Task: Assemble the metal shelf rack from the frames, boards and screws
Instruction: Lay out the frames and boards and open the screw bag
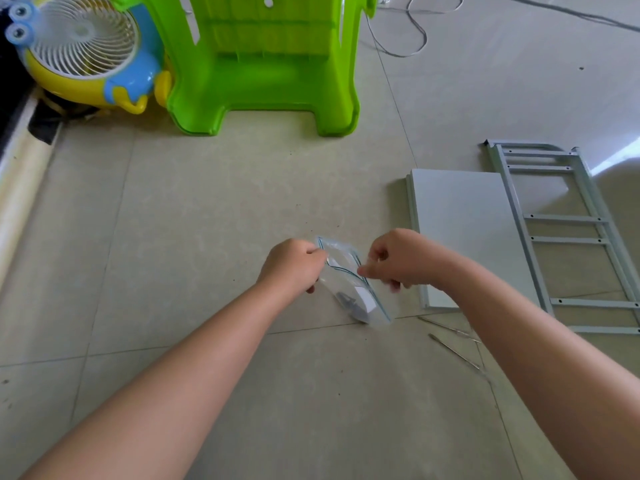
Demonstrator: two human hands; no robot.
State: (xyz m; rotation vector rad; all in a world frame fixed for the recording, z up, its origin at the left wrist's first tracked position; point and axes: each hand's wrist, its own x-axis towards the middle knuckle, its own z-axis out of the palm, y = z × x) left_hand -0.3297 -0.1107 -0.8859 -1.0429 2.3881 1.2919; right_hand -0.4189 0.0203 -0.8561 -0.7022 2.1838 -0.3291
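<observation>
A small clear zip bag [358,296] with a blue seal line hangs between my hands above the tiled floor; dark screws and a white slip lie in its bottom. My left hand [292,265] pinches the bag's left top edge and my right hand [398,259] pinches the right top edge, and the mouth gapes between them. A pale grey shelf board [460,223] lies flat on the floor to the right. Beside it, further right, lies a grey ladder-like metal frame [568,230].
A green plastic stool [266,64] stands ahead at the top centre. A yellow and blue cartoon fan [86,53] sits to its left. Two thin metal rods [457,351] lie on the floor below the board. White cables [415,29] trail at the far right.
</observation>
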